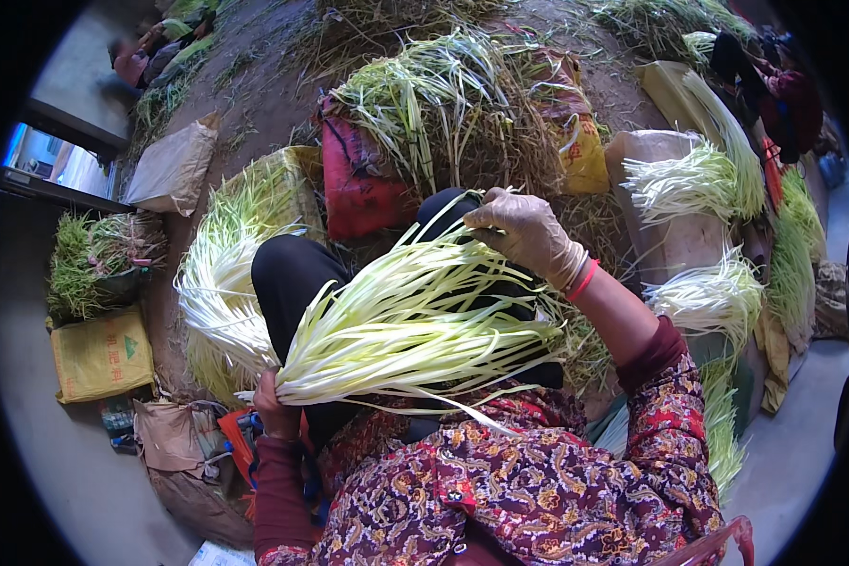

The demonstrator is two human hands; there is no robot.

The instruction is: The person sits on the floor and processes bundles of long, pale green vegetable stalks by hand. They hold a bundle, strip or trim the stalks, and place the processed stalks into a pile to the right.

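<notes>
My bare left hand (277, 407) grips the white ends of a bundle of long, pale yellow-green leafy stalks (396, 325). The bundle fans out to the right across my lap, over my dark trousers (297, 276). Above its far side is my right hand (530, 233), in a thin pale glove with a red band at the wrist. Its thumb and fingers pinch the tips of a few strands at the bundle's upper edge; the exact contact is partly hidden. A large heap of similar white-ended stalks (230, 311) lies just left of my knee.
Ahead, rooted, untrimmed stalks (453, 106) lie across a red sack (361, 177) and a yellow sack (584, 156). White-ended bunches (707, 293) rest on a covered support at right. A yellow bag (106, 354) stands at left. Other people sit at the far left and far right.
</notes>
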